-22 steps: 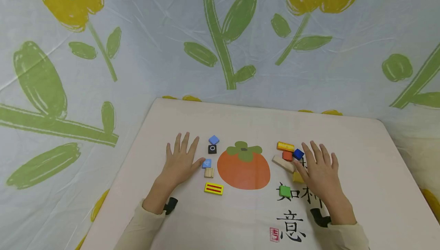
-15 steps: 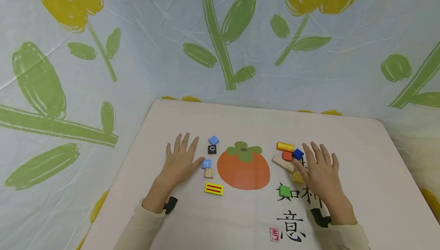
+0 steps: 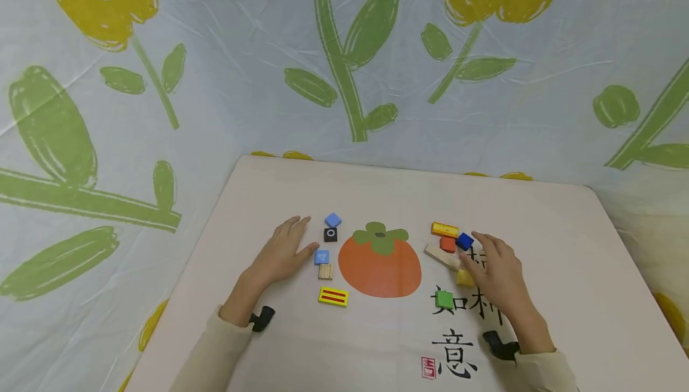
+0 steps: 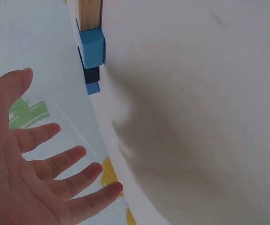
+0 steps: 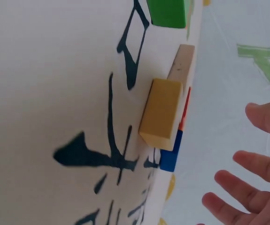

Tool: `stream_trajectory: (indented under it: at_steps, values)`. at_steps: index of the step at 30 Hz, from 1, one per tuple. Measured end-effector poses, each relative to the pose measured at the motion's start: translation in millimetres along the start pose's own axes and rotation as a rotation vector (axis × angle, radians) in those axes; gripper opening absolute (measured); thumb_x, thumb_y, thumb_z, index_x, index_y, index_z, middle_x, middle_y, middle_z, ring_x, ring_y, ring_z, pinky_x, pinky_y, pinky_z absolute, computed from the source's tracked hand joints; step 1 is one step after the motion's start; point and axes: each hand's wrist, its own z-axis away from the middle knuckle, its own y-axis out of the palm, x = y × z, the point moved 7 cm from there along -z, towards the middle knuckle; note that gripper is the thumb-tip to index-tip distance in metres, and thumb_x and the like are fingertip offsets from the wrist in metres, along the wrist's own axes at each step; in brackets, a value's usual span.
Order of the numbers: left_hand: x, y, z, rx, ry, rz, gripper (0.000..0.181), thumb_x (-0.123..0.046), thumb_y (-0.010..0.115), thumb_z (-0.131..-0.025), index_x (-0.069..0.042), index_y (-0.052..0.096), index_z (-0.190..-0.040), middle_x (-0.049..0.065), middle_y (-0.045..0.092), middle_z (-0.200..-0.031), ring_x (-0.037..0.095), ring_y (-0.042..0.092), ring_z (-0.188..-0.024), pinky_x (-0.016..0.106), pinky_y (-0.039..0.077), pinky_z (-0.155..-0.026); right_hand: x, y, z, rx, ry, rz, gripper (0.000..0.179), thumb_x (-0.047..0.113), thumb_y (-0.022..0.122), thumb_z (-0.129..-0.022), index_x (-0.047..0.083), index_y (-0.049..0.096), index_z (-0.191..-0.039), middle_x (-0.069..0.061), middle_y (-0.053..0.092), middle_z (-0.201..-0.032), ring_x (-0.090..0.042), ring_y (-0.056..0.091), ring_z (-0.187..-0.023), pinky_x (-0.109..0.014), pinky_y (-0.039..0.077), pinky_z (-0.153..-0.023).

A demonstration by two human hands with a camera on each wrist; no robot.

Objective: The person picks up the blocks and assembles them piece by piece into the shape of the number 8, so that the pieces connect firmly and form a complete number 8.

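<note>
My left hand (image 3: 282,251) hovers left of a column of blocks, fingers loosely bent and holding nothing. Its thumb tip comes close to a light blue block with a 4 (image 3: 321,257). Above that lie a black block with a white ring (image 3: 331,234) and a blue block (image 3: 333,220); a striped wooden block (image 3: 325,271) sits just below. Over the black lettering, my right hand (image 3: 499,269) is held with relaxed, bent fingers and nothing in it. Beside its thumb and fingers are a yellow block (image 5: 162,112), a dark blue block (image 5: 171,153) and a plain wooden block (image 3: 441,256).
A yellow block with red stripes (image 3: 333,297) lies nearer me on the left. On the right are a green block (image 3: 444,300), a red block (image 3: 448,244) and an orange-yellow block (image 3: 445,229). The tabletop (image 3: 377,344) carries a printed persimmon; flowered cloth (image 3: 226,81) hangs behind.
Both hands have gone from flat, spread fingers to raised palms with bent fingers, staying near the same spots. The blocks keep their places; the head view has shifted slightly.
</note>
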Motion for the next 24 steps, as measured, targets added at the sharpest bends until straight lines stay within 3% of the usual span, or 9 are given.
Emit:
stream_trajectory:
  at_steps: [5, 12, 18, 24]
  values:
    - [3.4, 3.3, -5.3, 0.016, -0.006, 0.076, 0.064, -0.043, 0.058, -0.101, -0.01, 0.041, -0.152, 0.019, 0.036, -0.154, 0.038, 0.033, -0.141, 0.057, 0.033, -0.109, -6, 7, 1.8, 0.047, 0.066, -0.137, 0.051, 0.025, 0.066, -0.099, -0.006, 0.052, -0.136, -0.034, 0.045, -0.133, -0.053, 0.041, -0.122, -0.072, 0.035, -0.092]
    - [3.1, 7.7, -15.4, 0.015, 0.026, 0.126, 0.056, -0.04, 0.061, -0.1, -0.009, 0.053, -0.145, 0.017, 0.046, -0.148, 0.036, 0.041, -0.137, 0.054, 0.035, -0.108, -12, 21, 3.5, 0.113, 0.095, -0.211, 0.05, 0.025, 0.066, -0.099, -0.007, 0.053, -0.134, -0.03, 0.05, -0.13, -0.047, 0.047, -0.119, -0.066, 0.039, -0.094]
    - [3.4, 12.5, -23.1, 0.009, 0.029, 0.147, 0.048, -0.034, 0.067, -0.097, -0.008, 0.062, -0.137, 0.016, 0.053, -0.142, 0.036, 0.046, -0.134, 0.054, 0.036, -0.107, -15, 31, 2.9, 0.125, 0.075, -0.198, 0.046, 0.02, 0.073, -0.094, -0.008, 0.058, -0.128, -0.026, 0.059, -0.12, -0.041, 0.054, -0.108, -0.059, 0.045, -0.088]
    - [0.7, 17.4, -29.1, -0.005, 0.034, 0.103, 0.046, -0.032, 0.072, -0.094, -0.008, 0.065, -0.132, 0.014, 0.058, -0.136, 0.034, 0.05, -0.129, 0.053, 0.039, -0.105, -17, 36, 3.2, 0.115, 0.092, -0.149, 0.041, 0.016, 0.077, -0.09, -0.007, 0.063, -0.121, -0.024, 0.061, -0.113, -0.034, 0.055, -0.096, -0.049, 0.049, -0.076]
